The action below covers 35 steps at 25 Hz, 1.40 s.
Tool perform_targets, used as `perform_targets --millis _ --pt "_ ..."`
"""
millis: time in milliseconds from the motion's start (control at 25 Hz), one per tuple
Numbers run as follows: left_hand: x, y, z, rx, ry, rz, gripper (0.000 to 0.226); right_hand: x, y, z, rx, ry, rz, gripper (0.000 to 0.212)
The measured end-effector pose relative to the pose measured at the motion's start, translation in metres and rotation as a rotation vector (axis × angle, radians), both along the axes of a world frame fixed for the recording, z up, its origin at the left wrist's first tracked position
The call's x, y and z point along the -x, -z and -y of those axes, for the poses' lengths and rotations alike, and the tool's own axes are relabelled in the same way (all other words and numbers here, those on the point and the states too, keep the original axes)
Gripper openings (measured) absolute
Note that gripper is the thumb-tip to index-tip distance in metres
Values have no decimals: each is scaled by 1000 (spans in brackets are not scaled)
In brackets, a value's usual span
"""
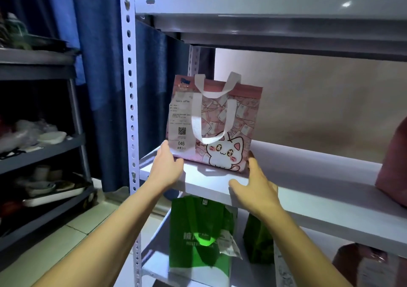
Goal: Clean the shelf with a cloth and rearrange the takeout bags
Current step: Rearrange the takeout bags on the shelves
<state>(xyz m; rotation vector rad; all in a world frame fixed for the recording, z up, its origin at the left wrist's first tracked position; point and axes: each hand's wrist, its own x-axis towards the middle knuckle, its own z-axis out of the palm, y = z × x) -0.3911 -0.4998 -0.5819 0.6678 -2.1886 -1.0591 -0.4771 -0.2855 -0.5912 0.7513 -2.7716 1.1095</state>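
Observation:
A pink takeout bag (233,119) with a white cat print, white handles and a receipt label stands upright near the left end of the white middle shelf (308,190). My left hand (167,165) touches the bag's lower left corner, fingers around its edge. My right hand (255,185) rests against the bag's lower right corner, fingers spread. Below, a green takeout bag (198,238) and a second dark green bag (257,240) stand on the lower shelf. No cloth is visible.
A reddish bag (394,165) sits at the right end of the middle shelf. Another reddish bag (361,262) is low right. The perforated upright post (131,101) bounds the shelf's left side. A grey cart (44,146) with dishes stands at left before blue curtains.

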Motion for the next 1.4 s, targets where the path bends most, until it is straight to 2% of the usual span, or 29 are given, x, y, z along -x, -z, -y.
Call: perform_targets --millis 200,440,600,800,960,1120,1280,1400 --pt "3 0 4 -45 -28 40 49 0 7 0 -82 20 -83 75" --pt "-12 20 -22 94 -50 14 78 -6 9 -2 -92 32 -164 78" --pt "-21 41 -42 292 -50 12 69 -8 12 -1 -103 31 -203 81" --pt "-29 49 -53 483 -34 82 57 -2 9 -2 -67 61 -108 82" --pt "-40 60 -76 598 2 58 44 -12 16 -8 -117 32 -257 64" --pt "-43 76 -113 570 50 -17 43 -30 37 -36 12 -76 -398 39" --pt "-43 106 -143 558 97 -59 52 -44 66 -78 -72 -175 -590 48" --pt "-39 136 -160 529 146 -63 56 -45 92 -110 -100 -194 -626 52"
